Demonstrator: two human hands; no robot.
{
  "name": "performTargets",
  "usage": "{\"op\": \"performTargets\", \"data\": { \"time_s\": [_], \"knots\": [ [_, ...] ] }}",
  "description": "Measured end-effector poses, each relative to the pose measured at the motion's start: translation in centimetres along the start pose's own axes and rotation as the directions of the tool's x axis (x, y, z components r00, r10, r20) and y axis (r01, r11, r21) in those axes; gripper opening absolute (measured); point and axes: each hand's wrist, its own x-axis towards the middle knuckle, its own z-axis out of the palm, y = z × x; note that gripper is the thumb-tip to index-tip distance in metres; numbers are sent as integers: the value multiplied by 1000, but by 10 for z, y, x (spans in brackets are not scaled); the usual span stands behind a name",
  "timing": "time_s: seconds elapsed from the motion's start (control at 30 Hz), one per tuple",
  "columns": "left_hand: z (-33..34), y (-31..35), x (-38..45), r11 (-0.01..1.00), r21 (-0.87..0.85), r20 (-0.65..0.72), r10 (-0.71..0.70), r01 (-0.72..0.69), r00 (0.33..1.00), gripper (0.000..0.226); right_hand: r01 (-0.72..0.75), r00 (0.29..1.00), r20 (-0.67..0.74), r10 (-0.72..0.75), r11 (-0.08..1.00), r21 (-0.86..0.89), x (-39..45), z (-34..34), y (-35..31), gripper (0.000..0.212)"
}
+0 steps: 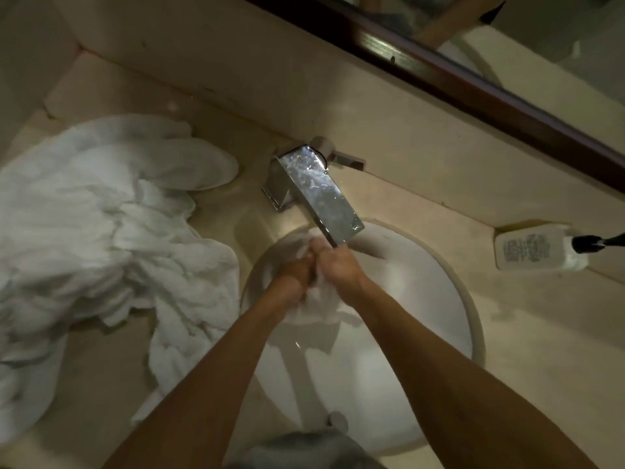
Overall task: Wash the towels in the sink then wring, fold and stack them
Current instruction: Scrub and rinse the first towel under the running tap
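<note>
A small white towel [318,304] is bunched in the round white sink [453,319], right under the chrome faucet [318,187]. My left hand [292,274] and my right hand [338,262] both grip this wet towel, knuckles close together, with its loose end hanging below them into the basin. A large heap of white towels [101,238] lies crumpled on the counter to the left of the sink, one corner drooping toward the basin's rim.
The beige counter [541,350] runs around the sink. A white pump bottle [537,247] stands at the right against the wall. A dark-framed mirror [473,86] sits above the backsplash. Something grey [304,448] shows at the bottom edge.
</note>
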Motion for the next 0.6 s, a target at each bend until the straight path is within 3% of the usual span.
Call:
{"op": "performTargets", "data": {
  "time_s": [0.07,0.13,0.2,0.27,0.33,0.4,0.47,0.53,0.6],
  "knots": [
    [1,-4,12,992,-121,-50,-28,21,998,43,-74,994,86,69,996,46,-2,3,8,25],
    [6,-2,-2,999,-32,-63,28,-30,998,50,-136,987,-86,137,991,13,5,1,23,29],
    [11,-7,-15,980,171,-44,110,-101,993,55,-167,962,-207,178,984,69,2,0,27,28],
    [8,-6,-10,998,41,27,45,-46,999,50,-97,985,-132,112,989,115,-6,4,20,26],
    [0,1,-9,1000,-9,40,4,-4,999,42,-4,1000,-9,4,1000,29,-15,9,12,24],
    [4,0,-10,996,86,61,23,-28,998,41,-4,991,-135,3,1000,-8,-1,5,17,25],
    [15,2,-23,959,274,33,73,-79,997,55,-98,965,-246,92,995,-14,19,-5,24,26],
    [18,4,-18,986,157,-11,66,-64,998,55,-99,978,-190,84,992,-74,24,-6,18,23],
    [11,13,-6,984,-175,13,-30,32,999,42,-7,998,-68,0,994,-108,12,1,5,30]
  ]
}}
